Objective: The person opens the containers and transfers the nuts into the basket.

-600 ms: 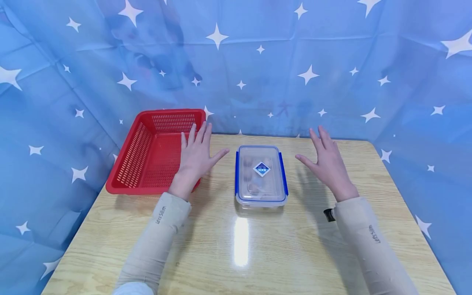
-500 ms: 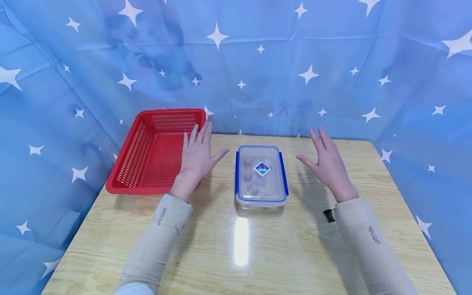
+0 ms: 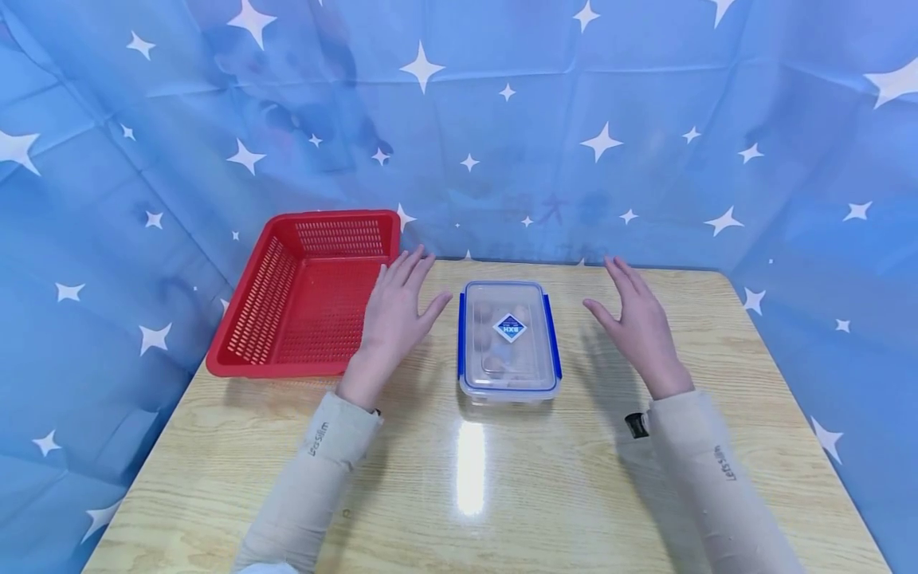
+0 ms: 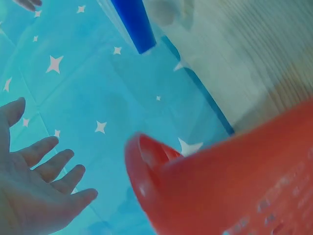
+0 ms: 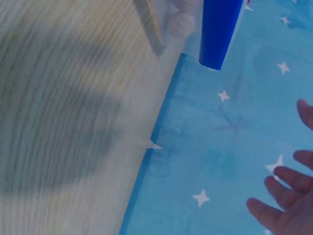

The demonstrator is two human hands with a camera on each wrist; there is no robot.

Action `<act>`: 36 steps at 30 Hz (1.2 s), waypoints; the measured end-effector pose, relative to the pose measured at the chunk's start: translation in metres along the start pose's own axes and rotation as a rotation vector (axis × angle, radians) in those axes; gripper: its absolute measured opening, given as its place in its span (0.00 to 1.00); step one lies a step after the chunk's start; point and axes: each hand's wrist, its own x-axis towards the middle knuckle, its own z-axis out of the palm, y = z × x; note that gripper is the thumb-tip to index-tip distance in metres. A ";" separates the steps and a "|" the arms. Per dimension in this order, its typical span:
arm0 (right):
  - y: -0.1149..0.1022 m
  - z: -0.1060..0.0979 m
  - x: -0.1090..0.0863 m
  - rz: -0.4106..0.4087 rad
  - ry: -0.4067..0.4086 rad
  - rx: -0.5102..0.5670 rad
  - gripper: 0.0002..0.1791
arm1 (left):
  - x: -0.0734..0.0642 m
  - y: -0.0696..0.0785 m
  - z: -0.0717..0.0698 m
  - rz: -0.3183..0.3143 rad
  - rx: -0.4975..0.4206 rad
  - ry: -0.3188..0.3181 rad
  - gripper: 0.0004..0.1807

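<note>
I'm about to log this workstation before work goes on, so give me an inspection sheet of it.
Surface: wood-grain table, with a bright glare patch towards the near side.
Job's things: clear plastic box, lid on, blue side strips; round items inside, too blurred to identify. Red basket to its left; overhang past the table edge cannot be told.
Clutter: nothing seen.
Hands: left hand between basket and box, right hand to the box's right; neither holds anything.
Cables: nothing seen.
Surroundings: blue curtain with white stars, behind and on both sides.
</note>
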 end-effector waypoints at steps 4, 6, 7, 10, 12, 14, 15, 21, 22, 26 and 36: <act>-0.001 0.006 -0.003 -0.012 0.008 0.011 0.40 | -0.006 0.006 0.003 0.036 -0.116 0.016 0.35; -0.002 0.010 -0.005 -0.018 0.010 0.013 0.39 | -0.008 0.009 0.006 0.052 -0.169 0.015 0.35; -0.002 0.012 -0.006 -0.019 0.007 0.012 0.39 | -0.009 0.010 0.008 0.060 -0.192 0.011 0.35; -0.003 0.017 -0.008 -0.026 -0.003 0.009 0.38 | -0.013 0.015 0.015 0.077 -0.250 -0.007 0.35; -0.004 0.021 -0.009 -0.028 -0.011 0.013 0.38 | -0.016 0.018 0.020 0.087 -0.281 -0.021 0.36; -0.006 0.023 -0.010 -0.033 -0.012 0.018 0.37 | -0.019 0.020 0.025 0.091 -0.297 -0.040 0.36; -0.006 0.025 -0.010 -0.037 -0.011 0.019 0.37 | -0.021 0.021 0.028 0.090 -0.301 -0.052 0.37; -0.009 0.031 -0.012 -0.043 -0.005 0.030 0.36 | -0.030 0.024 0.048 0.059 -0.360 -0.114 0.42; -0.010 0.032 -0.013 -0.039 -0.008 0.031 0.35 | -0.031 0.024 0.052 0.053 -0.374 -0.126 0.43; -0.010 0.036 -0.014 -0.021 -0.035 0.036 0.35 | -0.036 0.024 0.065 0.037 -0.426 -0.159 0.49; -0.010 0.047 -0.020 -0.005 -0.054 0.069 0.34 | -0.042 0.018 0.083 -0.022 -0.606 -0.244 0.59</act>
